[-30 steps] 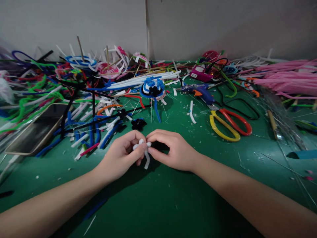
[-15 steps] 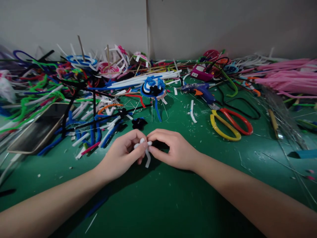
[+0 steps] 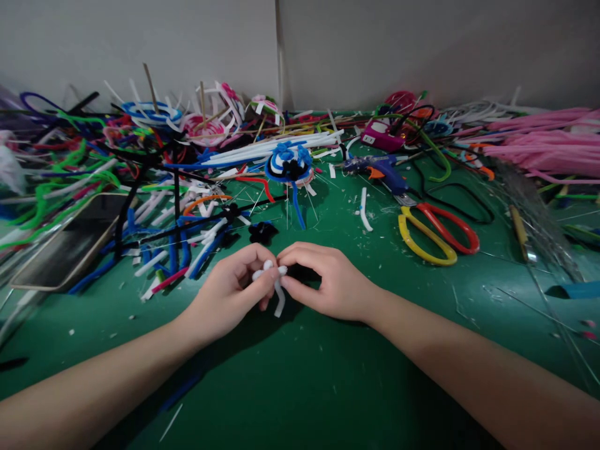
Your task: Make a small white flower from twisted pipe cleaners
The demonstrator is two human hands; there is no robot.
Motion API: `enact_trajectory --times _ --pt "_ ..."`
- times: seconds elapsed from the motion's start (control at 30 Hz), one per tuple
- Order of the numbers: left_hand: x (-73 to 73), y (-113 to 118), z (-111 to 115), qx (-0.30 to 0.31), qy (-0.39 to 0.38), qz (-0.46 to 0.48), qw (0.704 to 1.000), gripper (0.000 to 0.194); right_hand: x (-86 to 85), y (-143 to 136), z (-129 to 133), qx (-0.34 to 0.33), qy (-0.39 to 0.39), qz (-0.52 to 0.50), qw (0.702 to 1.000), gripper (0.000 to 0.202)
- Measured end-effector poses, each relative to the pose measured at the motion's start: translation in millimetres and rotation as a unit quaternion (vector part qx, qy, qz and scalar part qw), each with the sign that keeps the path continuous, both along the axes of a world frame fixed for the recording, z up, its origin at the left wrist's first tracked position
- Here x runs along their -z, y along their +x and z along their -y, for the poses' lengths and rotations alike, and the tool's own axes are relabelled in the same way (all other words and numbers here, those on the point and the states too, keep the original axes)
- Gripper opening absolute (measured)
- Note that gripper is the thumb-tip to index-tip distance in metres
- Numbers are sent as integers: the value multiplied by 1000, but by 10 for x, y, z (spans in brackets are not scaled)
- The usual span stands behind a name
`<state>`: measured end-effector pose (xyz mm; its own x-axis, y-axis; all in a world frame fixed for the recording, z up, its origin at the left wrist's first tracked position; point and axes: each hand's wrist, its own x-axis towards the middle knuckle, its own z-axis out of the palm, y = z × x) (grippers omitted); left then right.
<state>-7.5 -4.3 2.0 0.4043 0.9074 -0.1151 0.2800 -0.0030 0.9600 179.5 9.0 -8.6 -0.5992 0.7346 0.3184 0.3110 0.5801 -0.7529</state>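
Observation:
A small white pipe cleaner piece (image 3: 280, 300), bent into rounded loops with one tail hanging down, is between my two hands. My left hand (image 3: 234, 281) is closed, its thumb and fingers pinching the loops. From the other side, my right hand (image 3: 328, 278) pinches the piece's right end between thumb and fingertips. Fingers hide part of the loops. Just beyond my left hand lies a black pipe cleaner flower (image 3: 263, 232). Farther back sits a blue, white and black pipe cleaner piece (image 3: 289, 164) with a blue strip pointing toward me.
Red-and-yellow-handled scissors (image 3: 426, 250) and a blue glue gun (image 3: 389, 175) lie at right. A phone (image 3: 70, 244) rests at left beside cut pipe cleaners (image 3: 173, 250). Pink pipe cleaners (image 3: 544, 144) are heaped at back right. A grey wall (image 3: 422, 50) stands behind the green table (image 3: 300, 387).
Both hands keep their pinch on the white pipe cleaner piece, almost still. The view has shifted very slightly; nothing else has visibly moved.

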Motion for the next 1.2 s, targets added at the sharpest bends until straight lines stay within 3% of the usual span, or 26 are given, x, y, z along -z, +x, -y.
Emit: enact_trajectory --times 1.2 --pt "27 -1 -7 -16 -9 41 999 14 46 -36 19 14 99 41 994 12"
